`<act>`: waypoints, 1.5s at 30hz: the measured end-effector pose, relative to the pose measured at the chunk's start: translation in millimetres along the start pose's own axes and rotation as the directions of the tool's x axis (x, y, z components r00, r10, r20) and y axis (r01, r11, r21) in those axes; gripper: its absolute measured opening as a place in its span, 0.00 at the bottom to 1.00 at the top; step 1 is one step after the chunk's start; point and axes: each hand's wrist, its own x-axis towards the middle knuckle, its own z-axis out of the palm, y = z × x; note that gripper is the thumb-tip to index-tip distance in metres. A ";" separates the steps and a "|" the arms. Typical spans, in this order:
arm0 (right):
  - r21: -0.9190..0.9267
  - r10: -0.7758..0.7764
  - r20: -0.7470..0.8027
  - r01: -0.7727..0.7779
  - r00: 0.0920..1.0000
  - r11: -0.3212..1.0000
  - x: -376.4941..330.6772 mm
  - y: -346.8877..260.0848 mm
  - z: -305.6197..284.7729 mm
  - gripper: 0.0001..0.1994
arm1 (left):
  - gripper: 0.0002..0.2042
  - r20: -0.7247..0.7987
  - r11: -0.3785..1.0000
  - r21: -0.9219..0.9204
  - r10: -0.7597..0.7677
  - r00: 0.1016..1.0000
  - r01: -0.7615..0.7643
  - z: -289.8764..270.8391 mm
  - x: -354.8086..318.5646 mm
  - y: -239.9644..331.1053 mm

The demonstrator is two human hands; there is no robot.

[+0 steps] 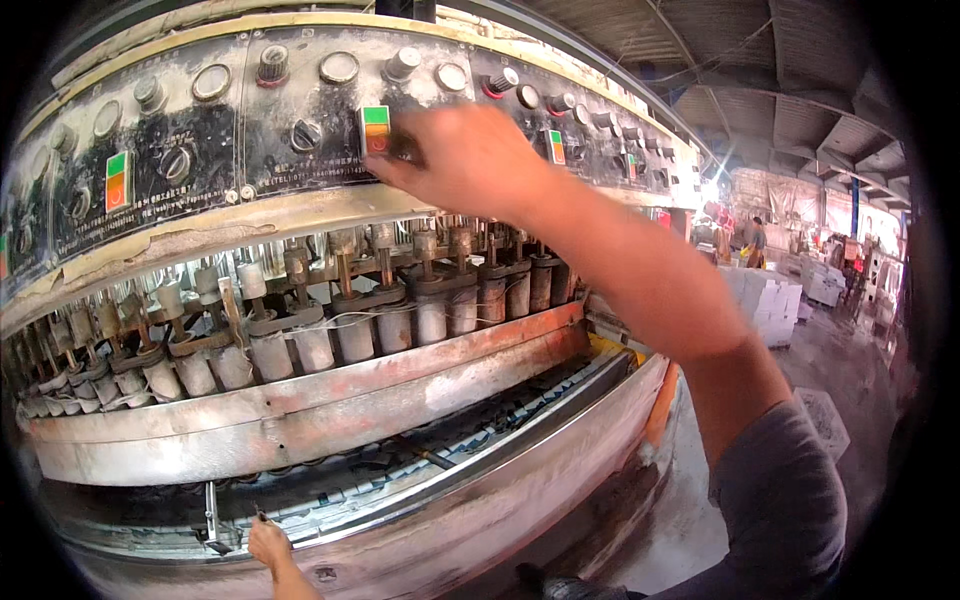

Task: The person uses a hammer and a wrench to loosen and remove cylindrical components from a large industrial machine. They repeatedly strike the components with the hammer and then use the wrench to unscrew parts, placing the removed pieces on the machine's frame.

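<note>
My right hand (465, 155) is raised to the black control panel (285, 165), its fingers curled round a dark knob (405, 150) that they mostly hide. Its thumb lies close by the lower edge of a green and orange switch (376, 130). Low down, my left hand (268, 541) is closed at the front rail (330, 515) of the machine. A small dark tip shows above its fingers; what it holds is too small to make out. Left of this hand, a thin metal bracket (211, 515) hangs over the rail.
A row of grey cylindrical heads (355, 340) stands behind a worn metal guard (300, 410). More dials, knobs and switches line the panel. To the right lie a wet floor (690, 500) and stacked pale blocks (765, 305); a distant person (756, 240) stands beyond.
</note>
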 end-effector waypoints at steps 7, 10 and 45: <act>-0.144 0.022 0.317 0.025 0.948 0.989 70.8 -40.2 -4.5 0.15 | 0.11 0.067 0.996 -0.076 -0.030 0.997 0.036 -21.3 0.6 -2.7; -0.228 -0.004 0.305 0.077 0.952 0.971 75.6 -39.4 19.8 0.22 | 0.12 0.026 0.998 -0.052 0.023 0.999 -0.022 11.3 2.5 5.9; 0.572 0.090 0.672 -0.592 0.735 0.568 106.8 -10.5 58.5 0.15 | 0.16 0.011 0.999 -0.034 0.017 1.000 -0.016 10.1 0.1 8.5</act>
